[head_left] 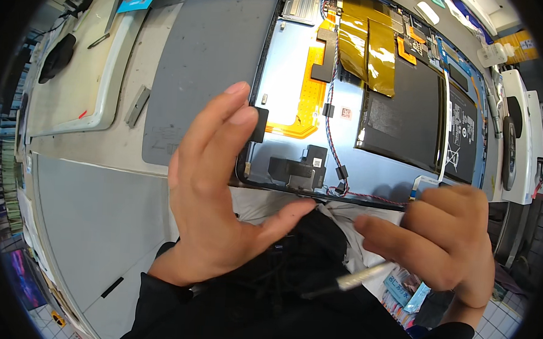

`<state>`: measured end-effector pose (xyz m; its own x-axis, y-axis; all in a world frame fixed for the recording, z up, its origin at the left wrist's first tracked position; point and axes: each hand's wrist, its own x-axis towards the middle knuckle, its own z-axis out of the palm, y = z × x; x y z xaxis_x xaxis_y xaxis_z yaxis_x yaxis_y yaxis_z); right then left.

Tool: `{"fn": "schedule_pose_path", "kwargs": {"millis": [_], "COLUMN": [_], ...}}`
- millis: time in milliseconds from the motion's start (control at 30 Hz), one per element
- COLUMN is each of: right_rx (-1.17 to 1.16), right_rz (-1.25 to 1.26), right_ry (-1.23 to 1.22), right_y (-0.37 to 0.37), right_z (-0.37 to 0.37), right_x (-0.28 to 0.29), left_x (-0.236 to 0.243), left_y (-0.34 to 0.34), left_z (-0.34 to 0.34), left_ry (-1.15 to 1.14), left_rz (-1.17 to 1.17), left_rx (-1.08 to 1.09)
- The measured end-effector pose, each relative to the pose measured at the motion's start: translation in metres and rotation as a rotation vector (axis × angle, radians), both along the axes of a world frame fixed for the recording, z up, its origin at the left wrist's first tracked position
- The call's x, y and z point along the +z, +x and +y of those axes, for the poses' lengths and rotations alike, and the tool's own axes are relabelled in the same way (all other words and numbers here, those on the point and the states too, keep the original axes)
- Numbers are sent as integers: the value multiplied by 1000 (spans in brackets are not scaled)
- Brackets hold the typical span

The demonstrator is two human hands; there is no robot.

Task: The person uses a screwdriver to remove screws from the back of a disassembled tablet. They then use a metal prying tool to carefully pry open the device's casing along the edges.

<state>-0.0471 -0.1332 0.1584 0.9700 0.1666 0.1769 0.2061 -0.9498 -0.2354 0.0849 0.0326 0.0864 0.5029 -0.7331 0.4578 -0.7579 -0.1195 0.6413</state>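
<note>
An opened tablet [288,90] lies back-off in front of me, showing a black battery [409,121], amber tape [370,46], a yellow flex strip and a twisted red-and-blue wire. My left hand [215,191] is spread, fingers upright against the tablet's near left edge, thumb under its lower rim. My right hand [446,240] is curled at the lower right corner of the tablet, by a white flex cable end [427,181], and grips a thin metal tool [358,277] that points down-left.
A grey work mat [197,61] lies under the tablet's left side. A white tray [73,79] sits far left with a black object on it. White devices [518,139] stand at the right edge. Coloured packets [403,287] lie below my right hand.
</note>
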Motion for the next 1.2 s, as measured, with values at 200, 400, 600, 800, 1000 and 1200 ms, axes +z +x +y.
{"fn": "schedule_pose_path", "kwargs": {"millis": [200, 400, 600, 800, 1000, 1200], "right_rx": [151, 190, 195, 183, 192, 168], "right_rz": [-129, -111, -137, -164, -174, -117], "right_ry": [-37, -41, -21, -29, -62, -117], "right_y": [27, 34, 27, 17, 9, 0], "right_z": [-4, -5, -11, -20, -26, -30], "right_x": [-18, -18, -19, -17, -17, -10], "left_x": [0, 3, 2, 0, -5, -6], "left_y": [15, 15, 14, 15, 16, 16], "left_z": [11, 11, 11, 9, 7, 6], "left_ry": [-33, 6, 1, -33, -66, -79], "left_rz": [-44, -139, -152, -151, -201, -189], "left_rx": [-50, 15, 27, 24, 57, 47]}}
